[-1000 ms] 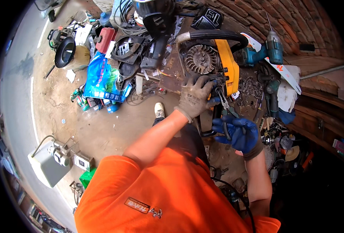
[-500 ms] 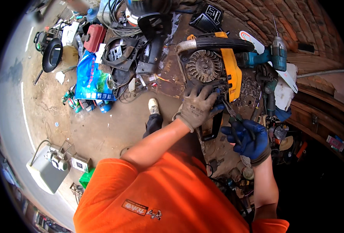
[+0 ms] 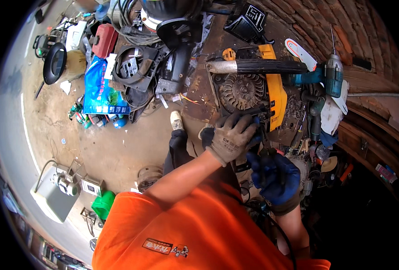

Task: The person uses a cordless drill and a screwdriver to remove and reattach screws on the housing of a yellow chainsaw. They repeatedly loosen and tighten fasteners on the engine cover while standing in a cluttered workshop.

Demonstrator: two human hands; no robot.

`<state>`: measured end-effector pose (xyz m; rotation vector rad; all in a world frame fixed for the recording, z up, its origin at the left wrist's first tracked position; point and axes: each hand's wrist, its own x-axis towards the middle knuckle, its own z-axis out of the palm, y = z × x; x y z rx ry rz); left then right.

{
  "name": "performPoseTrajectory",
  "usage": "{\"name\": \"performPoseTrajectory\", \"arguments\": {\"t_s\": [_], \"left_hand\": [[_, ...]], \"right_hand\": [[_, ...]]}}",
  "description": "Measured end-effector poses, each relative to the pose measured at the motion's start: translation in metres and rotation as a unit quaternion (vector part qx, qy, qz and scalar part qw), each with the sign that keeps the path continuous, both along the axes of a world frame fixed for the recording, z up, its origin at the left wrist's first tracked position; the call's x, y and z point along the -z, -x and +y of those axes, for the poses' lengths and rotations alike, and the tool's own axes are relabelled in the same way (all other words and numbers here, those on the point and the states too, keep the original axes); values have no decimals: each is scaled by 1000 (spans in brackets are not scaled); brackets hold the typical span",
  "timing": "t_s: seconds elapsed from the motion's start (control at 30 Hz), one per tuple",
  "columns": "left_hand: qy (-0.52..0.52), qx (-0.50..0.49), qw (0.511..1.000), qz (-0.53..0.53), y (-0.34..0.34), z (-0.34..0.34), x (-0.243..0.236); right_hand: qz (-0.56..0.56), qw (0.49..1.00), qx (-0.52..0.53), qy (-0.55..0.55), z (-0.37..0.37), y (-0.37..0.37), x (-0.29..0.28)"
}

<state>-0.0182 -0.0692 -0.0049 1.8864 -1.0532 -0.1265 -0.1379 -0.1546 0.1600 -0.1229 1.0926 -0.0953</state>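
Left hand (image 3: pixel 230 139): your grey-backed glove rests on the chainsaw's near edge, centre of frame; fingers bent and bunched, can't tell if they pinch anything.
Right hand (image 3: pixel 275 175): right of centre, blue palm showing, fingers curled round pliers (image 3: pixel 267 150); tips blurred, can't tell if they bite.
Chainsaw powerhead (image 3: pixel 278 101): upper right of centre, yellow housing, flywheel (image 3: pixel 243 91) exposed, wrapped handle (image 3: pixel 271 67) across it.
Drill and bar: cordless drill (image 3: pixel 334 76) beside guide bar (image 3: pixel 300 53), upper right.
Pliers risk: a poor bite could make them slip into your left fingertips, which sit close by.
Powerhead risk: no clamp visible; a hard pull could shift it if your left hand bears lightly.
Screwdriver (image 3: pixel 297 138) risk: just right of the saw, could get knocked by your right hand swinging wide.
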Motion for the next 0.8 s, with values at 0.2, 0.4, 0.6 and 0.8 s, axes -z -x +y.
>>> {"name": "performPoseTrajectory", "arguments": {"t_s": [0.2, 0.4, 0.6, 0.8], "left_hand": [[-5, -1, 1000, 1, -8, -1, -10], [-12, 11, 1000, 13, -7, 1, -12], [1, -11, 1000, 11, -1, -1, -9], [0, -14, 1000, -4, 2, 0, -9]], "right_hand": [[-32, 995, 89, 35, 26, -25, -23], [-61, 996, -67, -17, -24, -1, -7], [-8, 996, -74, -54, -64, -5, -15], [-23, 983, -122, -133, -92, -23, -14]]}}
